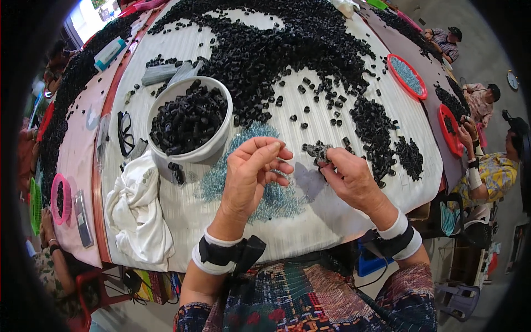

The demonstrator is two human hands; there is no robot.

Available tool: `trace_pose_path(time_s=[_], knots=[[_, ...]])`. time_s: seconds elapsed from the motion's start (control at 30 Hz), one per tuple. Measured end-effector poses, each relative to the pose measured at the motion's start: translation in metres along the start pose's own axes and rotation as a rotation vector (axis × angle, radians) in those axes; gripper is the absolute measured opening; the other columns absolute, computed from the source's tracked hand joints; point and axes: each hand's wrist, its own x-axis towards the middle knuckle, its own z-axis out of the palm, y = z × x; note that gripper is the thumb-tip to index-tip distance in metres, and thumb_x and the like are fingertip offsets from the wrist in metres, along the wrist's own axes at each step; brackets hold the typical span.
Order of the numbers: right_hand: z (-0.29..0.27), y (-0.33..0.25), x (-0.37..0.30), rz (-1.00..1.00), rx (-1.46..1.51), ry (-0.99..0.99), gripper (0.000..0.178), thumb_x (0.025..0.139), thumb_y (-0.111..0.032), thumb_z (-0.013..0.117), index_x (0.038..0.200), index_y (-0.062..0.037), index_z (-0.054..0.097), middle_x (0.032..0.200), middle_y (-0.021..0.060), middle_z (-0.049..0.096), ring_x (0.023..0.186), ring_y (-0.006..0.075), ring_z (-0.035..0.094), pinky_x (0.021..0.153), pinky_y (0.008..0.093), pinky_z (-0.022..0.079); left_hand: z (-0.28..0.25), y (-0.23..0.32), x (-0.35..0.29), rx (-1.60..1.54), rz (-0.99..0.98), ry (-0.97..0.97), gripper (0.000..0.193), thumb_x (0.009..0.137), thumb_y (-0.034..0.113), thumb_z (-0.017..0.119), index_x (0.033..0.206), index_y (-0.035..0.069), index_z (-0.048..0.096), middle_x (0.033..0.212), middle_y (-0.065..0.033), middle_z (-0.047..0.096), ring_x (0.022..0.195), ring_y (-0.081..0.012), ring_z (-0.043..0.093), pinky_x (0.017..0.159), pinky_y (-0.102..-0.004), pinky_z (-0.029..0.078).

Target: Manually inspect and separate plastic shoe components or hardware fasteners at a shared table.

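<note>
My left hand [251,177] hovers over a spread of tiny blue-grey pieces [221,182], its thumb and forefinger pressed together and the other fingers curled. Anything in that pinch is too small to make out. To its right, my right hand [351,180] grips a small lumpy cluster of black and grey parts [317,151] between thumb and fingers; its exact kind is unclear. Left of my hands stands a white bowl [224,130] filled with small black plastic parts [188,119]. One such black part [176,172] lies just below the bowl.
A great heap of black parts [249,50] covers the far table. Black glasses [125,134], a crumpled white cloth [139,213] and grey bundles [160,73] lie at left. A red tray [423,95] of blue-grey pieces sits at right. Other people [487,160] work along both sides.
</note>
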Motion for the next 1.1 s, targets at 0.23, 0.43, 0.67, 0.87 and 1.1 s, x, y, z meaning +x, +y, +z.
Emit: trace_pose_path(time_s=[0.23,0.43,0.67,0.87,1.1], knots=[[0.020,-0.011,-0.027,-0.136,-0.032,-0.138,0.024,0.072,0.002,0.061,0.094,-0.0006,0.052,0.079,0.0133,0.051,0.074,0.0309,0.056,0.061,0.0379,0.047,0.000,-0.002,0.001,0.010,0.001,-0.002,0.019,0.089,0.017,0.058,0.098,0.000,0.060,0.086,-0.0136,0.065,0.070,-0.0185,0.067,0.054,-0.0303,0.058],[0.030,-0.011,-0.029,-0.150,-0.240,-0.080,0.022,0.073,0.002,0.058,0.094,-0.0015,0.052,0.078,0.0118,0.049,0.073,0.0299,0.056,0.062,0.0365,0.049,0.000,-0.005,0.002,0.007,-0.017,-0.021,0.019,0.089,0.017,0.059,0.097,-0.001,0.060,0.086,-0.0137,0.065,0.070,-0.0178,0.067,0.052,-0.0283,0.057],[0.019,0.013,-0.011,-0.051,-0.223,0.091,0.026,0.074,0.006,0.056,0.098,0.0003,0.051,0.084,0.0156,0.053,0.080,0.0337,0.057,0.069,0.0402,0.049,0.000,-0.005,0.000,-0.012,-0.027,-0.003,0.018,0.088,0.016,0.059,0.097,0.000,0.060,0.085,-0.0133,0.065,0.069,-0.0177,0.066,0.052,-0.0282,0.057],[0.009,0.025,0.014,0.015,-0.241,0.147,0.028,0.074,0.006,0.057,0.101,0.0021,0.052,0.089,0.0187,0.057,0.086,0.0362,0.056,0.075,0.0417,0.047,0.000,-0.004,-0.001,-0.014,-0.031,0.003,0.018,0.088,0.016,0.059,0.097,0.000,0.060,0.085,-0.0132,0.065,0.069,-0.0172,0.067,0.052,-0.0278,0.057],[0.011,0.013,0.034,-0.152,-0.347,0.061,0.029,0.072,0.004,0.058,0.101,-0.0009,0.054,0.088,0.0135,0.059,0.088,0.0318,0.055,0.076,0.0387,0.048,0.000,-0.002,0.000,-0.018,-0.045,-0.011,0.018,0.089,0.016,0.059,0.097,0.001,0.061,0.086,-0.0115,0.066,0.070,-0.0147,0.066,0.053,-0.0241,0.055]])
